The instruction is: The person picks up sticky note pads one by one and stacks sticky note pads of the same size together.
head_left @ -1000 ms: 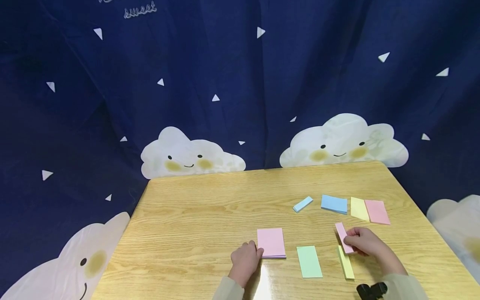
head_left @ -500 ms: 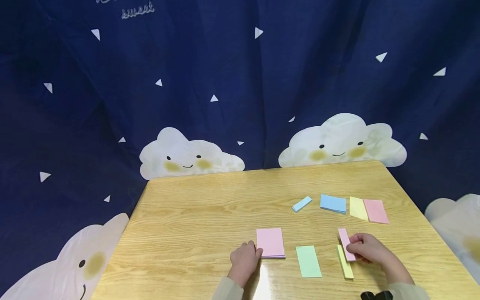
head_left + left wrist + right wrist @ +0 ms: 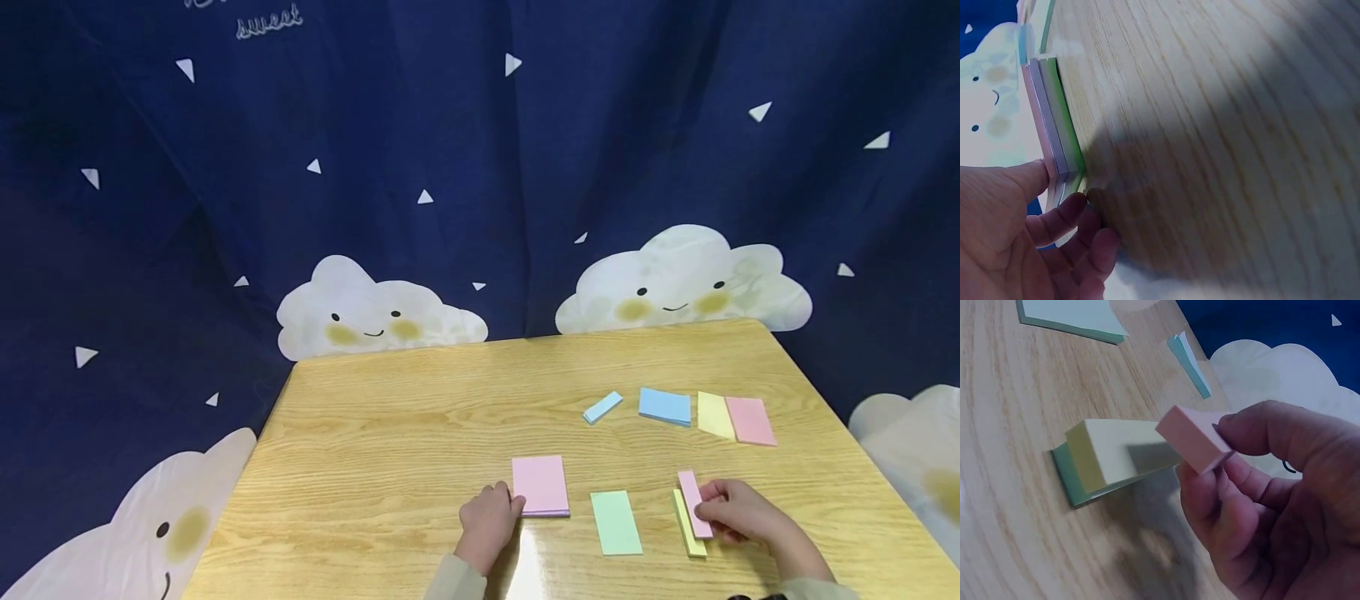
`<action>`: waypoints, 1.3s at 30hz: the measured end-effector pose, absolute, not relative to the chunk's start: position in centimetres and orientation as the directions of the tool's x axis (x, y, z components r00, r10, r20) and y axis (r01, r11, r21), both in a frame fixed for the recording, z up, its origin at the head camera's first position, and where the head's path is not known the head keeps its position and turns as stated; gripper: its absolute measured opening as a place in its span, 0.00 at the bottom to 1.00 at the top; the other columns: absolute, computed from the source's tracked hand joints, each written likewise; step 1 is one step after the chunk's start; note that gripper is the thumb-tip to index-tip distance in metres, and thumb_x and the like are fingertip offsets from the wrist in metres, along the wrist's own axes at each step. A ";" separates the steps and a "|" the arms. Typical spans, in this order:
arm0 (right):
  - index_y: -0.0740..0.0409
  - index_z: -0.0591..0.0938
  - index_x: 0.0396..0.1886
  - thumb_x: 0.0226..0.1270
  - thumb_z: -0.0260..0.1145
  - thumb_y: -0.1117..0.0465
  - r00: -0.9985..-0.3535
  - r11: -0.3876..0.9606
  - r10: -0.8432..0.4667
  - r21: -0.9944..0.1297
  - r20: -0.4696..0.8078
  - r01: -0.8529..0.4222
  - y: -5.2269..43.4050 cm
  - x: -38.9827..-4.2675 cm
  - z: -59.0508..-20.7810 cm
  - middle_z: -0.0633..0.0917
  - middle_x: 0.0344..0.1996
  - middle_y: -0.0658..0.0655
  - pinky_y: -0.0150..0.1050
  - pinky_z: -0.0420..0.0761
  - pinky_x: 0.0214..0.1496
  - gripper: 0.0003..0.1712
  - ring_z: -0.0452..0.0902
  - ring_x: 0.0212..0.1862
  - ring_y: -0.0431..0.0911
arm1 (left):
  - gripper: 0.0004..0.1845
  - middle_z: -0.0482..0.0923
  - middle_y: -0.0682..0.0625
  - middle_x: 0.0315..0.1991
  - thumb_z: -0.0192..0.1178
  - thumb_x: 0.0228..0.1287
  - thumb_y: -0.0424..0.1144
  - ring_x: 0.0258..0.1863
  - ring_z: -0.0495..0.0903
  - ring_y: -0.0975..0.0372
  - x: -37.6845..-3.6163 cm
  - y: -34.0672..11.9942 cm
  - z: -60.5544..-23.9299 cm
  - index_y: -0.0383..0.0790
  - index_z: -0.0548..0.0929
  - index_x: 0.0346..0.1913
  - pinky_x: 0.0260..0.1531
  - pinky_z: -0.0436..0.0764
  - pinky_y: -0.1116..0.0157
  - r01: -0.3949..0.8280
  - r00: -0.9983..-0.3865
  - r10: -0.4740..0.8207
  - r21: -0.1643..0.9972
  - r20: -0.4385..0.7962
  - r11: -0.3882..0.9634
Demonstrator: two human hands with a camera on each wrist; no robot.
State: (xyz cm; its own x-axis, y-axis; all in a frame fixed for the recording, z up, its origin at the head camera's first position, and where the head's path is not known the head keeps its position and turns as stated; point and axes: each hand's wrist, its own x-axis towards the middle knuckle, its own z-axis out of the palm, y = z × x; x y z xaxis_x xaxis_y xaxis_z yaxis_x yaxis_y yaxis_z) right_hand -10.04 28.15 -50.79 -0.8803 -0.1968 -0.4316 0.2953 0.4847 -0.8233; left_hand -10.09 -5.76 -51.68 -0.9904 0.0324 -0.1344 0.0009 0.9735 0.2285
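Observation:
My left hand (image 3: 487, 523) pinches the near-left corner of a square stack of sticky-note pads (image 3: 541, 483). Pink lies on top; the left wrist view shows purple, pale and green layers below. A narrow pink sticky-note pad (image 3: 692, 500) is pinched between thumb and fingers of my right hand (image 3: 741, 512). It hovers just above and to the right of a narrow yellow sticky-note pad (image 3: 690, 542), partly covering it in the head view. Beneath the yellow pad, a narrow green pad (image 3: 1066, 478) sticks out in the right wrist view.
A light-green rectangular pad (image 3: 617, 522) lies between both hands. Farther back are a small light-blue strip pad (image 3: 603, 407), a blue pad (image 3: 664, 407), a yellow pad (image 3: 716, 415) and a pink pad (image 3: 751, 421). The wooden table (image 3: 390, 433) ends at a dark blue curtain (image 3: 405, 125).
My right hand has brought the narrow pink pad nearer to me and slightly right, alongside the narrow yellow pad. The left hand stays at the square stack.

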 end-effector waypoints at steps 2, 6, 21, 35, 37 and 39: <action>0.72 0.70 0.34 0.55 0.58 0.66 -0.876 0.468 -0.227 -0.837 -0.426 0.285 28.2 -9.8 -50.8 0.72 0.18 0.52 0.30 0.70 0.19 0.12 0.67 0.18 0.39 | 0.18 0.69 0.47 0.20 0.53 0.60 0.51 0.21 0.76 0.53 -10.1 -5.7 -51.7 0.38 0.74 0.28 0.19 0.71 0.57 0.003 -0.991 0.033 0.229 -0.128 0.973; 0.71 0.70 0.33 0.55 0.58 0.66 -0.861 0.426 -0.269 -0.855 -0.432 0.296 28.3 -9.4 -51.1 0.72 0.18 0.51 0.29 0.71 0.19 0.11 0.67 0.18 0.38 | 0.18 0.70 0.47 0.20 0.53 0.60 0.51 0.21 0.76 0.53 -10.1 -5.7 -51.8 0.37 0.74 0.28 0.19 0.71 0.57 0.003 -0.992 0.032 0.227 -0.123 0.974; 0.69 0.70 0.32 0.55 0.59 0.65 -0.850 0.418 -0.269 -0.850 -0.452 0.320 28.3 -8.9 -51.9 0.74 0.18 0.52 0.32 0.74 0.21 0.11 0.71 0.21 0.40 | 0.18 0.71 0.46 0.21 0.53 0.61 0.51 0.22 0.77 0.52 -10.0 -5.6 -51.6 0.37 0.74 0.30 0.19 0.71 0.57 0.016 -0.991 0.042 0.198 -0.129 0.980; 0.70 0.70 0.34 0.55 0.62 0.64 -0.847 0.452 -0.218 -0.819 -0.485 0.353 28.1 -9.0 -51.5 0.75 0.20 0.52 0.36 0.76 0.23 0.14 0.73 0.23 0.42 | 0.18 0.71 0.46 0.22 0.53 0.61 0.51 0.23 0.77 0.52 -10.1 -5.5 -51.5 0.37 0.75 0.31 0.20 0.71 0.57 -0.003 -0.988 0.029 0.208 -0.153 0.978; 0.71 0.70 0.34 0.55 0.62 0.64 -0.845 0.460 -0.212 -0.813 -0.491 0.357 28.0 -9.0 -51.3 0.75 0.20 0.52 0.36 0.76 0.23 0.14 0.74 0.23 0.42 | 0.18 0.71 0.46 0.22 0.53 0.61 0.51 0.23 0.77 0.52 -10.1 -5.5 -51.4 0.37 0.75 0.32 0.20 0.71 0.57 -0.005 -0.987 0.028 0.206 -0.159 0.978; 0.71 0.70 0.34 0.55 0.62 0.64 -0.845 0.467 -0.209 -0.810 -0.492 0.356 27.9 -9.0 -51.3 0.75 0.21 0.52 0.36 0.76 0.23 0.14 0.74 0.23 0.42 | 0.18 0.71 0.46 0.22 0.53 0.61 0.51 0.23 0.77 0.52 -10.1 -5.5 -51.3 0.36 0.75 0.32 0.20 0.71 0.57 -0.007 -0.986 0.027 0.202 -0.164 0.979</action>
